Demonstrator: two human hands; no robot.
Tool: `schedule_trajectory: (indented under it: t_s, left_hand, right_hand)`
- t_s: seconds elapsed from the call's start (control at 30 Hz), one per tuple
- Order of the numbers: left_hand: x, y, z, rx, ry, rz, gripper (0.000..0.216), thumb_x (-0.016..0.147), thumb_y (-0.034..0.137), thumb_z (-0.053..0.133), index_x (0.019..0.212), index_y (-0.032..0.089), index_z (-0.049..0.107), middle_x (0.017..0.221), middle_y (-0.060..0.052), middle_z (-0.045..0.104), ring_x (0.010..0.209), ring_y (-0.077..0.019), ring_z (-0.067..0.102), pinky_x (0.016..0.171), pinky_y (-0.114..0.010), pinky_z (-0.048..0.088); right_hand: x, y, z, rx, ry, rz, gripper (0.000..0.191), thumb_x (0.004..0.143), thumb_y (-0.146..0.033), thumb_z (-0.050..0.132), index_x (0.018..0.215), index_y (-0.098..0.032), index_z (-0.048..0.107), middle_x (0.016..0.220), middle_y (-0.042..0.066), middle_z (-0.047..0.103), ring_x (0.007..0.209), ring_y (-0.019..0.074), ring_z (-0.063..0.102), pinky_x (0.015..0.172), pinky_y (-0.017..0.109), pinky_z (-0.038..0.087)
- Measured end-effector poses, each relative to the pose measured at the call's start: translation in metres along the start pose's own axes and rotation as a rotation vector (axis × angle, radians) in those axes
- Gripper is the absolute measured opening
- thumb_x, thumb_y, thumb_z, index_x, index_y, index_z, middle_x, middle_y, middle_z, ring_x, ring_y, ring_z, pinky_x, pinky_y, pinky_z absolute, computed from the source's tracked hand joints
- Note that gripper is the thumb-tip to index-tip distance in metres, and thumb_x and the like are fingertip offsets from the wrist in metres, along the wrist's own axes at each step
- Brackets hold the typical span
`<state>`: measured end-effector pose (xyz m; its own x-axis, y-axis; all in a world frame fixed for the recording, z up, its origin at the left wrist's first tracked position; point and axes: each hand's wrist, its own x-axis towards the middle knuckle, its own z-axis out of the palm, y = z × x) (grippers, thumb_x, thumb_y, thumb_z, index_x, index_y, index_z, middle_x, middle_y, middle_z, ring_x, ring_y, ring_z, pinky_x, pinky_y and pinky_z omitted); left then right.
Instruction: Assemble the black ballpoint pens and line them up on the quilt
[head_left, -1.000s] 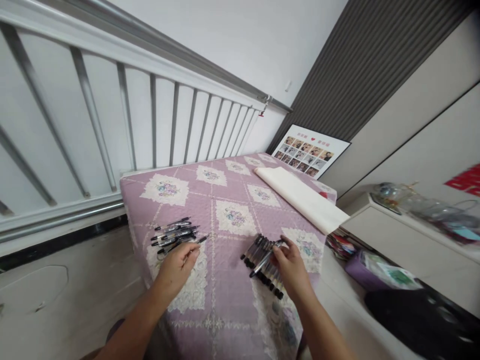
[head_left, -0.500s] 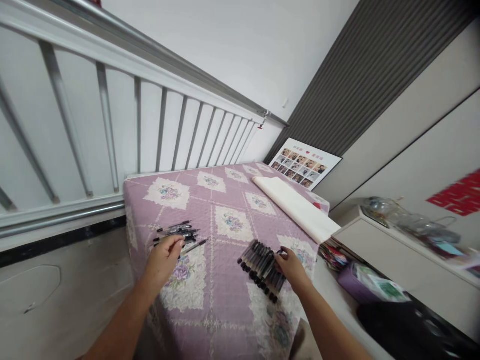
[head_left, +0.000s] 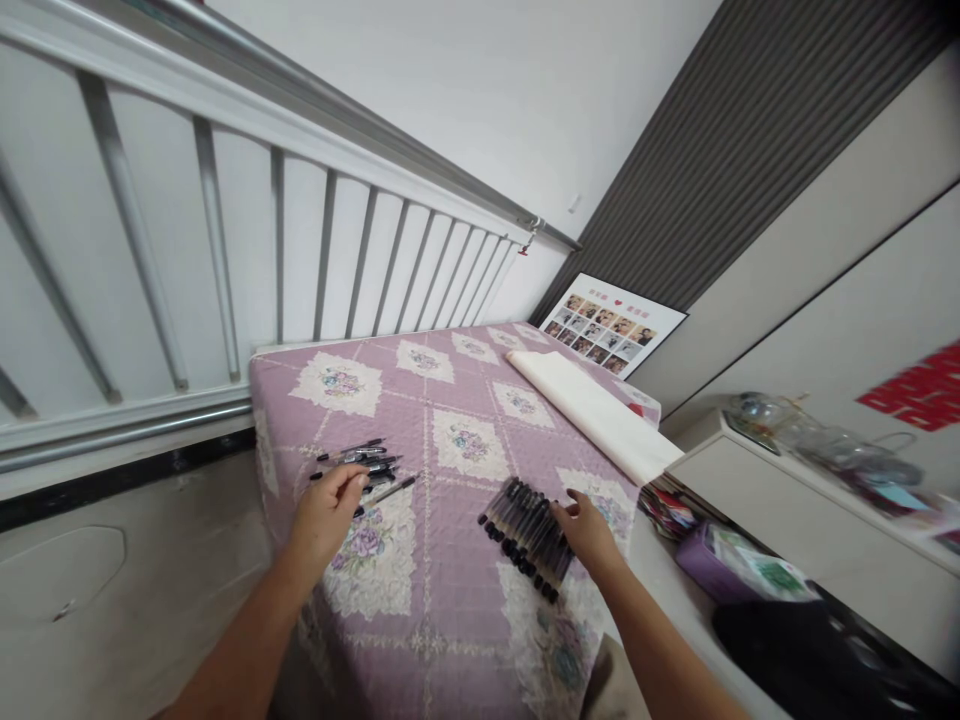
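Note:
My left hand (head_left: 326,512) lies on the purple quilted cloth (head_left: 450,590), fingers curled at the near edge of a loose heap of black pens (head_left: 360,462). One pen (head_left: 390,490) sticks out to the right from its fingertips. My right hand (head_left: 589,530) rests at the right end of a neat row of black pens (head_left: 521,525), fingers stretched flat and touching the pens' ends, with nothing gripped.
A cream paper roll (head_left: 592,400) lies along the table's right side, with a photo collage board (head_left: 611,325) leaning behind it. A white railing (head_left: 225,250) runs along the left. A white cabinet (head_left: 787,480) with glassware, a purple bag (head_left: 720,560) and a black object (head_left: 825,640) are on the right.
My right hand held one pen above the row a second ago; that pen now lies in the row and the hand rests flat. My left hand has shifted slightly toward the loose heap.

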<state>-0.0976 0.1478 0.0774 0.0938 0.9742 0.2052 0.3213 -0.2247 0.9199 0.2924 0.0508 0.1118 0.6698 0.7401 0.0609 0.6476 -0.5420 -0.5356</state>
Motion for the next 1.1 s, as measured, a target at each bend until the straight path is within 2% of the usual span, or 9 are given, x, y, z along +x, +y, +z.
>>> schedule_trajectory:
  t_s: [0.07,0.17,0.23,0.33,0.47,0.7,0.93,1.0,1.1]
  left_hand:
    - [0.000,0.001,0.001,-0.009,0.000,0.010,0.031,0.081,0.042,0.044,0.091,0.020,0.064,0.086,-0.002,0.068,0.078,-0.0194,0.061,0.070,-0.028,0.044]
    - [-0.001,0.001,0.002,-0.005,0.004,0.020,0.031,0.081,0.042,0.043,0.091,0.021,0.064,0.087,-0.002,0.068,0.080,-0.0194,0.061,0.071,-0.028,0.045]
    - [-0.001,0.001,0.004,0.017,0.004,0.024,0.031,0.081,0.041,0.043,0.092,0.021,0.064,0.088,-0.003,0.068,0.082,-0.0199,0.061,0.073,-0.029,0.045]
    - [-0.002,-0.001,0.006,0.051,-0.006,0.024,0.031,0.081,0.041,0.043,0.092,0.021,0.064,0.093,-0.004,0.068,0.086,-0.0208,0.061,0.076,-0.030,0.045]
    - [-0.002,-0.004,0.008,0.075,-0.008,0.025,0.031,0.081,0.041,0.044,0.093,0.021,0.065,0.093,-0.003,0.068,0.086,-0.0206,0.062,0.076,-0.031,0.046]
    - [0.001,-0.004,0.005,0.049,0.013,0.010,0.030,0.082,0.040,0.044,0.094,0.022,0.064,0.090,-0.001,0.069,0.083,-0.0190,0.063,0.073,-0.028,0.046]
    - [0.007,-0.014,-0.003,0.140,0.131,0.052,0.026,0.084,0.034,0.045,0.098,0.021,0.063,0.096,-0.003,0.067,0.088,-0.0194,0.061,0.078,-0.030,0.045]
    - [0.006,-0.015,-0.001,0.222,0.091,0.124,0.024,0.084,0.029,0.044,0.098,0.021,0.062,0.096,-0.005,0.066,0.090,-0.0199,0.060,0.081,-0.031,0.044]
    - [0.002,-0.009,0.007,0.404,-0.071,0.221,0.022,0.085,0.021,0.044,0.096,0.021,0.063,0.093,-0.006,0.065,0.091,-0.0208,0.057,0.081,-0.032,0.043]
  right_hand:
    - [-0.010,0.001,0.001,-0.054,0.053,-0.156,0.050,0.076,-0.038,0.054,0.119,-0.012,0.052,0.100,0.012,0.061,0.091,0.0241,0.059,0.086,0.040,0.046]
    - [-0.035,0.003,0.012,-0.240,0.103,-0.586,0.051,0.078,-0.045,0.054,0.119,-0.014,0.053,0.117,0.015,0.056,0.110,0.0281,0.050,0.096,0.045,0.039]
    - [-0.053,0.004,0.023,-0.356,0.088,-0.698,0.055,0.078,-0.050,0.055,0.122,-0.017,0.051,0.125,0.014,0.053,0.117,0.0297,0.045,0.098,0.047,0.036]
    - [-0.071,0.004,0.037,-0.469,0.076,-0.716,0.058,0.080,-0.055,0.051,0.128,-0.021,0.048,0.134,0.012,0.047,0.125,0.0311,0.037,0.099,0.050,0.033]
    - [-0.074,0.000,0.047,-0.545,0.074,-0.636,0.057,0.082,-0.056,0.047,0.129,-0.022,0.047,0.137,0.011,0.045,0.128,0.0313,0.034,0.098,0.051,0.032]
    - [-0.068,-0.002,0.049,-0.585,0.045,-0.604,0.048,0.084,-0.049,0.047,0.126,-0.025,0.051,0.137,0.008,0.046,0.129,0.0291,0.033,0.099,0.052,0.030]
    - [-0.074,-0.014,0.049,-0.519,0.077,-0.656,0.049,0.082,-0.049,0.049,0.124,-0.024,0.052,0.135,0.010,0.048,0.127,0.0318,0.036,0.098,0.057,0.027]
    - [-0.082,-0.027,0.054,-0.466,0.060,-0.715,0.046,0.082,-0.046,0.050,0.122,-0.025,0.053,0.134,0.010,0.049,0.125,0.0322,0.037,0.098,0.057,0.026]
    - [-0.099,-0.053,0.068,-0.378,-0.006,-0.796,0.042,0.082,-0.040,0.052,0.122,-0.027,0.053,0.132,0.009,0.051,0.124,0.0320,0.039,0.098,0.056,0.028]
